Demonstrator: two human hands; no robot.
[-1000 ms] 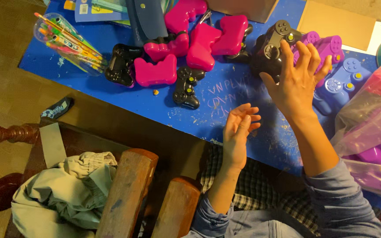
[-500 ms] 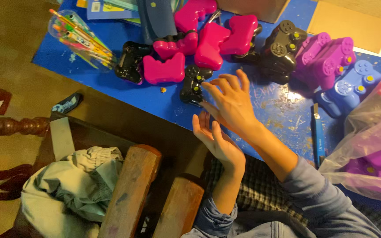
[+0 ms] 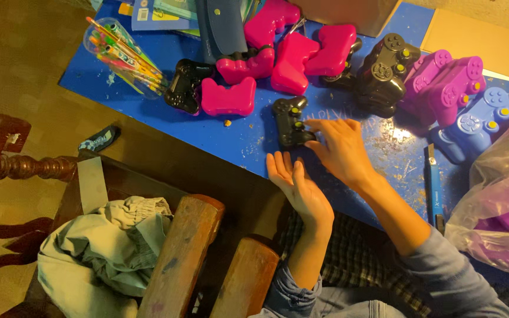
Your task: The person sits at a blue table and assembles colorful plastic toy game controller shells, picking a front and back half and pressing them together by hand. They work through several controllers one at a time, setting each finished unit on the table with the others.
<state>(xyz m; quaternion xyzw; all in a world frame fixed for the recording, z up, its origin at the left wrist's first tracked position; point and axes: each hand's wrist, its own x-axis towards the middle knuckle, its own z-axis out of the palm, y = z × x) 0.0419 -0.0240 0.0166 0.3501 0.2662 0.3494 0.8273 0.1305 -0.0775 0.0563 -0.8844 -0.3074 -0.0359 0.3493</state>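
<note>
We see the right hand [image 3: 341,150] reaching out over the blue scuffed tabletop [image 3: 248,138], palm down, its fingers spread and bent, the tips touching the near end of a small black plastic game controller [image 3: 290,122] without closing round it; the left hand [image 3: 298,187] rests at the near table edge, palm up and open, fingers straight, holding nothing; the controller lies flat on the table just beyond the left fingertips and to the left of the right hand. Farther off lie several pink controller shells [image 3: 290,53], a second black controller [image 3: 185,88] at their left, a stack of black controllers [image 3: 384,70], purple ones [image 3: 446,82] and a blue one [image 3: 478,123] to the right; a clear bundle of coloured pencils [image 3: 122,53] sits far left; a blue utility knife [image 3: 434,188] lies to the right of the right forearm, beside a clear plastic bag [image 3: 499,200].
</note>
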